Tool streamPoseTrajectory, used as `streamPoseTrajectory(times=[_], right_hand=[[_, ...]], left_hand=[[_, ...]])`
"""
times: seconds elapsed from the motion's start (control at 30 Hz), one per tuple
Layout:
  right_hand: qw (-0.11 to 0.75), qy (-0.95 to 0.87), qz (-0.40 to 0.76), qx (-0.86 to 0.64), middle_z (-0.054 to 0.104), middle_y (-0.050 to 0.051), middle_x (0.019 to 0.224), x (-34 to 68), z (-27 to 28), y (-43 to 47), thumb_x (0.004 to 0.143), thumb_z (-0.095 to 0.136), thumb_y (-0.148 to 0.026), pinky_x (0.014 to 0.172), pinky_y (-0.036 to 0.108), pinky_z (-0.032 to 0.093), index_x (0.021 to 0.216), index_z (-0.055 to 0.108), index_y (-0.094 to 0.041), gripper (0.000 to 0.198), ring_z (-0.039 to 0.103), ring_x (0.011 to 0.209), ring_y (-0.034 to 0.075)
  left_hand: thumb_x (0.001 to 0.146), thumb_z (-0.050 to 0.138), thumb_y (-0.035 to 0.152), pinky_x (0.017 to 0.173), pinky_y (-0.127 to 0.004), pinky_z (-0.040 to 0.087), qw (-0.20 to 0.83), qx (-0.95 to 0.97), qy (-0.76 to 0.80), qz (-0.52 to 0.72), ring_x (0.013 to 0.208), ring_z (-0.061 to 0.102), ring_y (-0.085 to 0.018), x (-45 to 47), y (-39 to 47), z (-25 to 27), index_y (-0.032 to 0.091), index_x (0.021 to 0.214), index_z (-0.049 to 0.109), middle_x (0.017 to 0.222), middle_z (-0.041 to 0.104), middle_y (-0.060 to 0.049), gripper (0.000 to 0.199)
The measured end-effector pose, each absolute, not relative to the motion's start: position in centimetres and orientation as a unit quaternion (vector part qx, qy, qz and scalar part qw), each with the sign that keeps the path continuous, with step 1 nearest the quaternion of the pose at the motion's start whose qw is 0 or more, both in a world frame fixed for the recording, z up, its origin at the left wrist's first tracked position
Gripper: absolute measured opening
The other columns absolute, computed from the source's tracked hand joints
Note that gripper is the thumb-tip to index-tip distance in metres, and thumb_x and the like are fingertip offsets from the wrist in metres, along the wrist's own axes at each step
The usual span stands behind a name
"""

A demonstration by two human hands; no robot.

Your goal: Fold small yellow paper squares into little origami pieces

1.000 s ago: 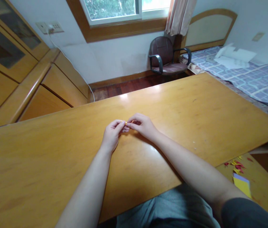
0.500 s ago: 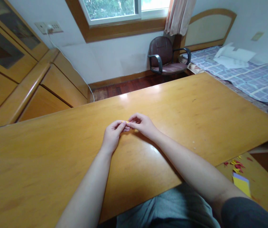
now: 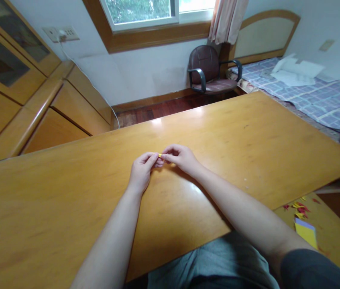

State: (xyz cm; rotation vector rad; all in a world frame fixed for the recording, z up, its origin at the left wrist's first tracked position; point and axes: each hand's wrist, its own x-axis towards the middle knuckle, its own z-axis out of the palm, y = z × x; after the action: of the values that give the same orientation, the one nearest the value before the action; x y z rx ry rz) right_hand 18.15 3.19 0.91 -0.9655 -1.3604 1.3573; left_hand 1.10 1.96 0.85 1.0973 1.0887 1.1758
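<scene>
Between my fingertips is a small yellow piece of folded paper (image 3: 160,155), mostly covered by the fingers. My left hand (image 3: 142,170) pinches its left end between thumb and forefinger. From the other side my right hand (image 3: 182,158) pinches the right end, thumb and forefinger closed. Both hands are just above the wooden table (image 3: 67,208), near its middle. The exact folded shape of the paper is too small to make out.
Lower right, a lower surface (image 3: 335,228) bears several red and yellow folded paper pieces (image 3: 301,209) and a stack of yellow and purple paper (image 3: 306,233). Beyond the table stand a brown armchair (image 3: 206,66), a bed (image 3: 314,96) and a wooden cabinet (image 3: 70,106).
My fingertips have shifted slightly apart, and a little more of the yellow paper shows between them. Both hands keep their pinch in nearly the same place.
</scene>
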Motion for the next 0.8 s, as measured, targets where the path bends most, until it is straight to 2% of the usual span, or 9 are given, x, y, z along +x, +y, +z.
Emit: streamPoseTrajectory(times=[0.33,0.67,0.8], right_hand=[[0.479,-0.533,0.581,-0.387,0.069,0.0,0.071,18.17,1.13,3.19,0.073,0.076,-0.034,0.065,0.025,0.05,0.082,0.068,-0.015,0.023,0.062,0.064,0.012],[0.476,-0.552,0.561,-0.392,0.068,0.0,0.072,18.23,1.26,3.11,0.075,0.073,-0.032,0.065,0.025,0.049,0.083,0.068,-0.015,0.019,0.062,0.066,0.012],[0.473,-0.568,0.547,-0.392,0.069,0.0,0.073,18.31,1.21,3.08,0.077,0.072,-0.033,0.066,0.025,0.049,0.084,0.069,-0.015,0.019,0.062,0.066,0.012]], left_hand=[[0.075,0.075,0.047,0.063,-0.026,0.054,0.574,0.45,0.471,0.496,0.06,0.063,-0.013,1.26,1.97,1.22,0.014,0.076,0.069,0.067,0.069,-0.003,0.033],[0.076,0.073,0.041,0.062,-0.025,0.054,0.592,0.435,0.458,0.501,0.061,0.064,-0.013,1.32,1.96,1.45,0.014,0.077,0.07,0.068,0.07,-0.004,0.028],[0.076,0.073,0.044,0.062,-0.025,0.054,0.586,0.439,0.464,0.499,0.06,0.064,-0.013,1.31,1.89,1.47,0.015,0.077,0.069,0.068,0.069,-0.003,0.03]])
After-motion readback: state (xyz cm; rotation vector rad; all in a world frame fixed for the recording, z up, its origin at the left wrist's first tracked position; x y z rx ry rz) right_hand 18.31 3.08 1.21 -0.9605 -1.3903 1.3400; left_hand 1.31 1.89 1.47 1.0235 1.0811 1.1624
